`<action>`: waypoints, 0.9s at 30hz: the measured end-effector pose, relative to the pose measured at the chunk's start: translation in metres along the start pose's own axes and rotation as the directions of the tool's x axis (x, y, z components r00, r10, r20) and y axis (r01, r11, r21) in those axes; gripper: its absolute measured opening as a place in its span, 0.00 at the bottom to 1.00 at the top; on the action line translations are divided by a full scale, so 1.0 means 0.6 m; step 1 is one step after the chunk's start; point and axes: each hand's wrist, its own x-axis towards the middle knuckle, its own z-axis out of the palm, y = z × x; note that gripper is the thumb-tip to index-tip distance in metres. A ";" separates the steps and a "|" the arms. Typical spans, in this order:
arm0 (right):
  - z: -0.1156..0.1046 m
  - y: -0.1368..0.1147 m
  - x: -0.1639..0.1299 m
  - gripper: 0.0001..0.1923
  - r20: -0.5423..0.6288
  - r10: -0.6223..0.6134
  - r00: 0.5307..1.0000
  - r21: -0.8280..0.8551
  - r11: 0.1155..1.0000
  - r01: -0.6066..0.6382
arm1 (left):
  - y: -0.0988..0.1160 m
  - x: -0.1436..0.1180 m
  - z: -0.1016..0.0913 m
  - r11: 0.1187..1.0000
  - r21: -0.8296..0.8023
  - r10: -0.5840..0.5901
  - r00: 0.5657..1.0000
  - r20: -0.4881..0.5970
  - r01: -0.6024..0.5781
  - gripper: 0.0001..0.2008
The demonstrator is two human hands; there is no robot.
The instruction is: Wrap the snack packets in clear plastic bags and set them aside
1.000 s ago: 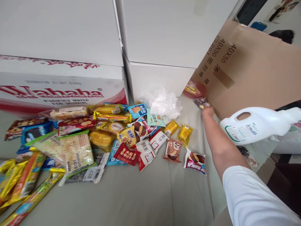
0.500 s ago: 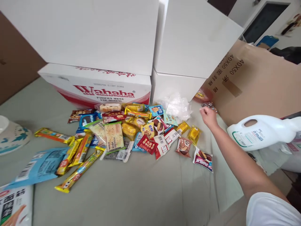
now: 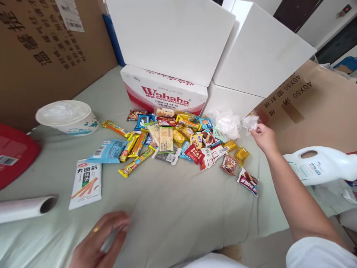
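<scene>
My right hand [image 3: 263, 137] is closed, its fingertips pinching a crumpled clear plastic bag [image 3: 250, 122] near the foot of the white boxes. Left of it lies a bigger clear plastic bundle [image 3: 228, 123], close to the held bag. My left hand [image 3: 102, 240], wearing a ring, is over the cloth at the lower left. Its fingers curl toward the thumb, and no object shows in them. Between the hands spreads a pile of packaged snacks, among them a purple packet [image 3: 248, 182], a brown packet [image 3: 229, 164], a cracker pack [image 3: 166, 139] and yellow-wrapped sticks [image 3: 136, 162].
A white-and-red Wahaha box [image 3: 167, 95] stands behind the snacks. A white jug [image 3: 320, 165] lies at right, before a cardboard panel [image 3: 298, 100]. At left are a paper tub [image 3: 80, 124], a red container [image 3: 16, 156], a white roll [image 3: 25, 209] and a white snack packet [image 3: 86, 186].
The view has swung left, bringing in the left hand, red container and roll. A clear plastic bag now shows in my right hand.
</scene>
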 end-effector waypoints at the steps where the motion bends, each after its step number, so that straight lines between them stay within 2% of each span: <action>1: -0.006 -0.014 -0.032 0.16 0.032 0.025 0.999 0.242 0.970 -0.032 | 0.030 0.019 0.010 0.991 -0.123 -0.047 0.997 0.060 0.054 0.10; 2: -0.005 -0.032 -0.068 0.20 0.119 0.042 0.992 0.473 0.876 -0.094 | 0.061 0.042 0.024 0.965 -0.236 -0.078 0.986 0.147 0.111 0.11; 3: 0.002 -0.055 -0.106 0.23 0.249 0.028 0.968 0.636 0.749 -0.185 | 0.090 0.066 0.041 0.924 -0.338 -0.099 0.965 0.244 0.180 0.13; 5: 0.035 -0.107 -0.181 0.24 0.481 -0.073 0.874 0.747 0.555 -0.365 | 0.138 0.118 0.081 0.811 -0.527 -0.097 0.946 0.308 0.255 0.18; 7: 0.079 -0.158 -0.246 0.21 0.566 -0.174 0.806 0.771 0.459 -0.442 | 0.164 0.165 0.124 0.705 -0.638 -0.102 0.934 0.341 0.310 0.22; 9: 0.125 -0.199 -0.293 0.17 0.594 -0.260 0.761 0.781 0.411 -0.470 | 0.167 0.198 0.159 0.618 -0.699 -0.088 0.915 0.393 0.360 0.26; 11: 0.165 -0.225 -0.321 0.19 0.606 -0.308 0.733 0.783 0.392 -0.482 | 0.155 0.215 0.183 0.551 -0.739 -0.088 0.907 0.411 0.388 0.29; 13: 0.194 -0.238 -0.334 0.21 0.609 -0.300 0.734 0.780 0.394 -0.486 | 0.139 0.218 0.193 0.510 -0.770 -0.130 0.919 0.371 0.383 0.28; 15: 0.211 -0.239 -0.340 0.19 0.612 -0.266 0.745 0.774 0.396 -0.494 | 0.127 0.216 0.194 0.481 -0.791 -0.166 0.925 0.342 0.379 0.25; 17: 0.217 -0.233 -0.342 0.16 0.616 -0.237 0.752 0.773 0.368 -0.517 | 0.121 0.213 0.189 0.444 -0.808 -0.170 0.921 0.350 0.389 0.23; 20: 0.215 -0.220 -0.339 0.16 0.630 -0.217 0.745 0.772 0.278 -0.572 | 0.121 0.215 0.182 0.369 -0.826 -0.165 0.905 0.392 0.425 0.24; 24: 0.207 -0.213 -0.331 0.18 0.685 -0.272 0.676 0.727 0.199 -0.657 | 0.121 0.219 0.179 0.289 -0.830 -0.179 0.878 0.444 0.478 0.25; 27: 0.204 -0.213 -0.329 0.22 0.706 -0.333 0.625 0.699 0.188 -0.690 | 0.119 0.220 0.179 0.305 -0.833 -0.205 0.886 0.417 0.462 0.25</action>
